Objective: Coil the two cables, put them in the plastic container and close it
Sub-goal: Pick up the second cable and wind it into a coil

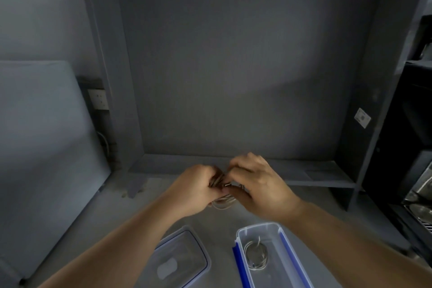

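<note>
— Cables, where are they?
— One coiled cable lies inside the open plastic container on the counter; the second cable is bunched between both hands above it.
— And the hands?
— Left hand and right hand are both closed on that bundle. The lid lies beside the container.

No text can be read; a small white label on the right side panel is too blurred.
</note>
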